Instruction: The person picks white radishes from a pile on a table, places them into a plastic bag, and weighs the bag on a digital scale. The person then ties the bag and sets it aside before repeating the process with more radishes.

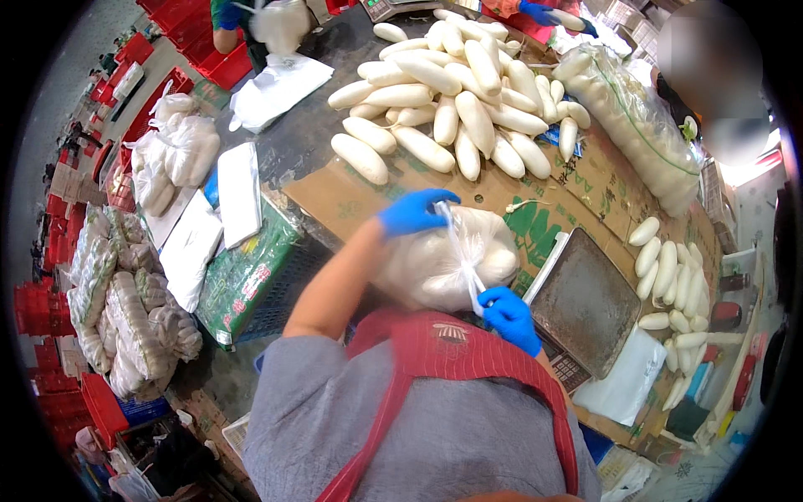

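Note:
A white plastic bag [427,263] full of pale radishes sits on the cardboard just in front of my body. My left hand [414,213], in a blue glove, grips the bag's upper handle, while my right hand [508,318], also gloved blue, pinches the lower handle, with the twisted plastic between them at the bag's middle. A scale with a worn metal plate [581,297] stands right of the bag. Beyond it lies a big pile of white radishes [443,100] on the cardboard sheet [335,201].
Stacked empty bags [238,192] and a green package [238,293] lie left, near filled bags [134,309]. A long bag of radishes [627,125] and loose radishes [669,268] are right. Co-workers' gloved hands [539,12] show across the table. Red crates [188,33] stand beyond.

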A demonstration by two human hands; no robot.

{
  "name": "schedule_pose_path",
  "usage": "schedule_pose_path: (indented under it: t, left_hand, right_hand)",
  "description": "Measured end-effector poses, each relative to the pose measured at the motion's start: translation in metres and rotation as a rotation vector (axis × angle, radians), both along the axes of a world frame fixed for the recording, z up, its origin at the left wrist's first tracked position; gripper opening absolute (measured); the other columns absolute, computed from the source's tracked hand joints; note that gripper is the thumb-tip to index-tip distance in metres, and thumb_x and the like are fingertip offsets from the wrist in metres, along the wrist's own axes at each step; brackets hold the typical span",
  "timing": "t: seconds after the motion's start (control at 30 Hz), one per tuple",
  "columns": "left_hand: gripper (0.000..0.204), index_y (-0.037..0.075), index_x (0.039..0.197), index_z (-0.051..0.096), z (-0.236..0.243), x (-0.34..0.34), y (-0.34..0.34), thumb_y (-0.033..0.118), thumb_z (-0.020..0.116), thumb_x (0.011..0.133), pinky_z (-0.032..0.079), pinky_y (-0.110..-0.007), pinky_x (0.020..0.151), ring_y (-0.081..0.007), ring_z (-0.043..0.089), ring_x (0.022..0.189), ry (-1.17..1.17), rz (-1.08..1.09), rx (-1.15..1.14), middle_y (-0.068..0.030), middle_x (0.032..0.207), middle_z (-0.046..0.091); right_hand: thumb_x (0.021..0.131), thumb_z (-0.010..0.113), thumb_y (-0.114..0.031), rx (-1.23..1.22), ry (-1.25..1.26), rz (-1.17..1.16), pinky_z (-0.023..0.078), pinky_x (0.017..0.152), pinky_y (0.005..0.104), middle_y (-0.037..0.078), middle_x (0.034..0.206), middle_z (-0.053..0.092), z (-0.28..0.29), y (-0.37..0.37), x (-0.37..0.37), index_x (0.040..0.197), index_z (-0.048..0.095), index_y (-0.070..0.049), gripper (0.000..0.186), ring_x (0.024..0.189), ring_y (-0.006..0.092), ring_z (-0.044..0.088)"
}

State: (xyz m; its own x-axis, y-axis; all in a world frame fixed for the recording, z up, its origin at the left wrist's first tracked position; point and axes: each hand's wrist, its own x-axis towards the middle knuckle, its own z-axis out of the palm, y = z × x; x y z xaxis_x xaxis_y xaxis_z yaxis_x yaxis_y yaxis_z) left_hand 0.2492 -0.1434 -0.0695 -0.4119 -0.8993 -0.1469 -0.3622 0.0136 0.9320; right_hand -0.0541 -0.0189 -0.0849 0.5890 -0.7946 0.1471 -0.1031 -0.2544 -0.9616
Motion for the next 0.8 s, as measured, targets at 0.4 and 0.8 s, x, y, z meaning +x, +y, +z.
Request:
schedule_pose_path:
  t: [0.4,0.8]
  left_hand:
    - [0.066,0.000,0.133,0.049,-0.103,0.216,0.057,0.017,0.066,0.071,0.041,-0.046,0.103,-0.0423,0.049,0.121,-0.906,0.562,-0.223,-0.0280,0.137,0.045]
    - [0.071,0.005,0.111,0.068,-0.053,0.263,0.193,0.063,0.071,0.070,0.051,-0.038,0.083,-0.0277,0.067,0.095,-0.581,0.149,0.532,-0.0177,0.105,0.069]
  right_hand:
    - [0.078,0.071,-0.036,-0.471,0.711,0.031,0.044,0.086,0.0462,0.016,0.109,0.060,0.016,-0.087,0.096,0.140,0.045,-0.016,0.071,0.102,0.0347,0.055]
    - [0.082,0.069,-0.028,-0.667,0.724,0.042,0.042,0.060,0.0425,0.012,0.068,0.054,0.026,-0.095,0.093,0.130,0.060,-0.016,0.050,0.065,0.0308,0.053]
